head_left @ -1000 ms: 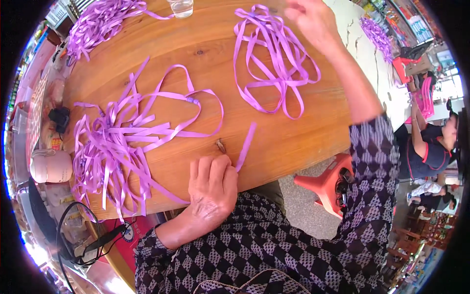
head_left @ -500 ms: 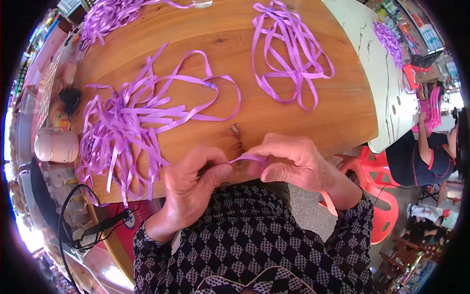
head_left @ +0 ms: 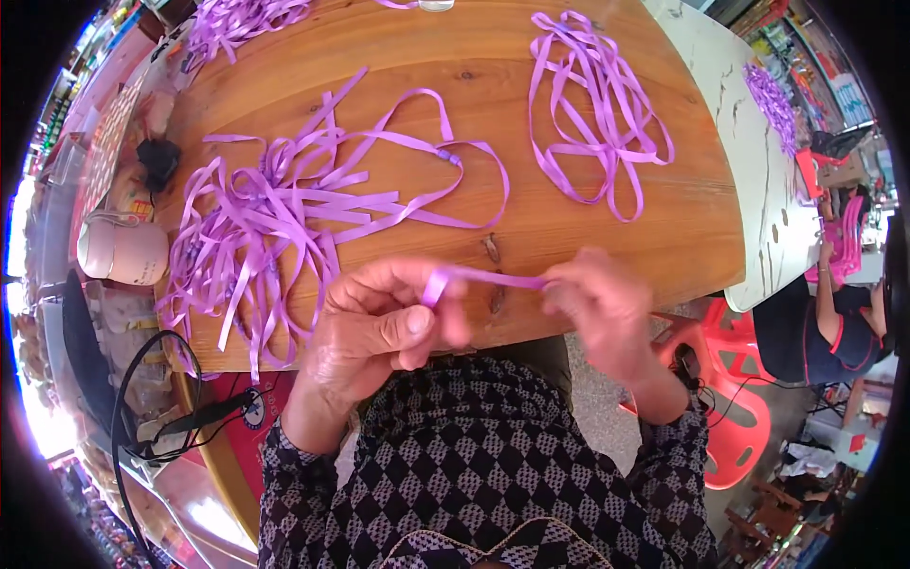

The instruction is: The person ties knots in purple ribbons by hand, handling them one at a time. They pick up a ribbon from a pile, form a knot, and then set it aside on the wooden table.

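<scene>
A short stretch of purple ribbon runs between my two hands, just above the table's near edge. My left hand is curled, its thumb over the bent fingers, and the ribbon's folded end stands up at its fingertips. My right hand, somewhat blurred, pinches the other end of the stretch. Left of my hands lies a tangled pile of purple ribbons, some with small darker purple bands around them. Farther off to the right, a looser bunch of looped purple ribbons rests on the wood.
The wooden table spreads before me, with another ribbon heap at its far left. A pale pink lidded container stands by the left edge, near a black cable. Red plastic stools and another person are at the right.
My right hand has moved right and turned to a pinch, drawing the ribbon into a longer, straighter stretch. My left hand has risen slightly. The whole view has shifted a little.
</scene>
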### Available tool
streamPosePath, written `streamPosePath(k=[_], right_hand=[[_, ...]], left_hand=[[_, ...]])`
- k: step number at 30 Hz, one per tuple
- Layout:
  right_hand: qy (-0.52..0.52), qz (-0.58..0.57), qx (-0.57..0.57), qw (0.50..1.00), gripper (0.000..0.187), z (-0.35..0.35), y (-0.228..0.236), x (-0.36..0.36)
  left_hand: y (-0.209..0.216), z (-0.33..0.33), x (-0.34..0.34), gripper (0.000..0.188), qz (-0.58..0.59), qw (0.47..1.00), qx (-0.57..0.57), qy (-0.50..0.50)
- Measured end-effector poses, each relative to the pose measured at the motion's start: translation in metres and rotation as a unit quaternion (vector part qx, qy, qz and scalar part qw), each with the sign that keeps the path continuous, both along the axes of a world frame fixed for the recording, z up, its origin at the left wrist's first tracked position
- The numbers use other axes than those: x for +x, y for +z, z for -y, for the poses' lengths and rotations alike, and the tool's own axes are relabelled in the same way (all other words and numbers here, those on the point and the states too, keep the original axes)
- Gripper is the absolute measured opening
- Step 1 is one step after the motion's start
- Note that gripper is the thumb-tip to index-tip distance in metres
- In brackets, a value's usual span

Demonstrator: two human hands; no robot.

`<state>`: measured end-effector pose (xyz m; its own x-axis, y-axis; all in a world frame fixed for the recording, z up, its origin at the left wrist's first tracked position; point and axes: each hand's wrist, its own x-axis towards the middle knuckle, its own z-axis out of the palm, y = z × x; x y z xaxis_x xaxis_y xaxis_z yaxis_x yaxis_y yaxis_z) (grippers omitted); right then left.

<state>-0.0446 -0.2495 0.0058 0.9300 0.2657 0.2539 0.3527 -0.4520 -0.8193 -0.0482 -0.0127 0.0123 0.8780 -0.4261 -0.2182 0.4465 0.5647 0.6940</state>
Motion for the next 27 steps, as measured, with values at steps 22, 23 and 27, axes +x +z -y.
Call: streamPosePath(k=[22, 23, 27], right_hand=[[0.036, 0.145, 0.036, 0.988, 0.015, -0.041, 0.009, -0.002], [0.017, 0.067, 0.106, 0.992, 0.015, -0.043, 0.005, -0.005], [-0.01, -0.109, 0.238, 0.965, 0.01, -0.052, 0.005, -0.011]], left_hand=[[-0.01, 0.023, -0.015, 0.02, 0.223, 0.935, 0.276, -0.016], [-0.011, 0.023, -0.015, 0.021, 0.29, 0.898, 0.329, 0.011], [-0.004, 0.024, -0.013, 0.02, 0.417, 0.811, 0.404, 0.074]])
